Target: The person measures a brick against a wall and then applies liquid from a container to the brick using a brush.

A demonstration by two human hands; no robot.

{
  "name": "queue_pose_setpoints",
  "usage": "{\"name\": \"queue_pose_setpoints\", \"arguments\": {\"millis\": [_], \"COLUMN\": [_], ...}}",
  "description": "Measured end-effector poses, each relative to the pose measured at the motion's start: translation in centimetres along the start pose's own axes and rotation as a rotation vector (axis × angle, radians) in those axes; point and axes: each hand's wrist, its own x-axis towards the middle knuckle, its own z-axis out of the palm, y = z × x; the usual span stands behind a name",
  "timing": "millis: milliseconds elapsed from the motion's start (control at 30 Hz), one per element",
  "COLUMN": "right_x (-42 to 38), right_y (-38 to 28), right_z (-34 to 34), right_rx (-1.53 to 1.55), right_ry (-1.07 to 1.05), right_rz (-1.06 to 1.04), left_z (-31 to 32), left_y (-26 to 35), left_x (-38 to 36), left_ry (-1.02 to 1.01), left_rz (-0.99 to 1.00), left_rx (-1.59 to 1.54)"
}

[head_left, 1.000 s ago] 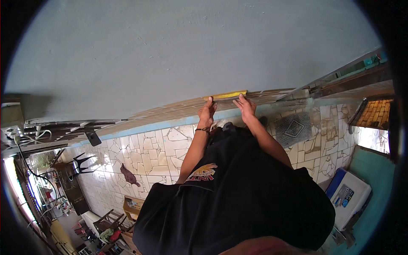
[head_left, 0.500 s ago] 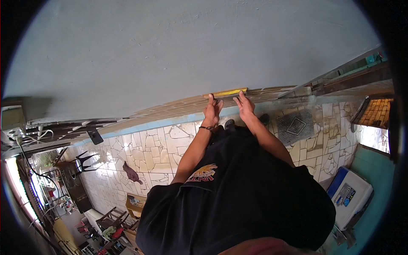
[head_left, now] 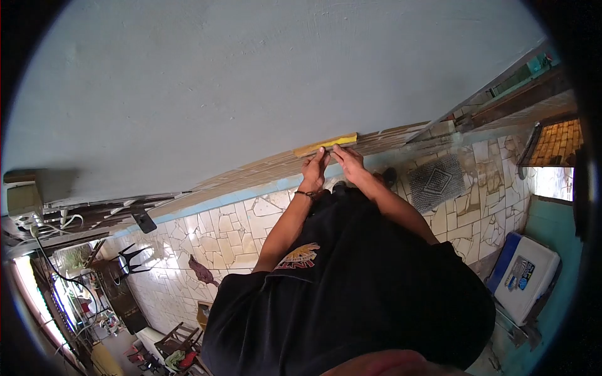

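Observation:
A narrow yellow and tan strip (head_left: 326, 144) lies along the lower part of the grey wall (head_left: 251, 75), tilted slightly up to the right. My left hand (head_left: 313, 169), with a dark bracelet at its wrist, has its fingertips at the strip's lower edge near the middle. Close beside it, my right hand (head_left: 348, 161) touches the same edge with its fingers. Both hands seem to hold the strip against the wall; the far side of the strip is hidden.
Below lies a stone-patterned floor (head_left: 232, 232) with a grey patterned mat (head_left: 437, 183). A white and blue cooler (head_left: 525, 279) stands at the right. A dark stool (head_left: 133, 258), a purple cloth (head_left: 202, 271) and a wooden chair (head_left: 179, 338) are at the left.
My hands have come closer together along the strip. The strip has shifted slightly left and tilts more. The view has turned a little.

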Motion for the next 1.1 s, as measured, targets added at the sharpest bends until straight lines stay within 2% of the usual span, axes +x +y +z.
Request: {"name": "queue_pose_setpoints", "arguments": {"millis": [167, 267, 367, 567, 767, 967, 1100], "right_x": [1.0, 1.2, 1.9, 2.2, 2.3, 0.8, 0.9], "right_y": [0.0, -0.2, 0.1, 0.4, 0.7, -0.3, 0.1], "right_z": [-0.1, -0.3, -1.1, -1.7, -2.2, -1.0, -1.0], "right_rx": [-0.123, -0.101, -0.137, -0.164, -0.199, -0.214, -0.154], "right_ry": [0.002, -0.014, -0.041, -0.053, -0.066, -0.007, -0.023], "right_rz": [-0.025, 0.018, 0.036, 0.046, 0.051, 0.090, 0.024], "left_z": [-0.1, 0.1, -1.3, -2.0, -1.9, -1.1, -0.7], "left_y": [0.1, 0.2, -0.1, -0.7, -0.5, 0.2, 0.4], "left_x": [0.7, 0.5, 1.5, 1.6, 1.2, 0.3, 0.1], "left_ry": [0.014, -0.063, -0.160, -0.196, -0.206, -0.143, -0.084], "left_rz": [-0.031, 0.006, -0.045, -0.002, 0.047, 0.009, 0.033], "left_rx": [-0.015, -0.031, 0.043, 0.030, 0.072, 0.079, 0.141]}}
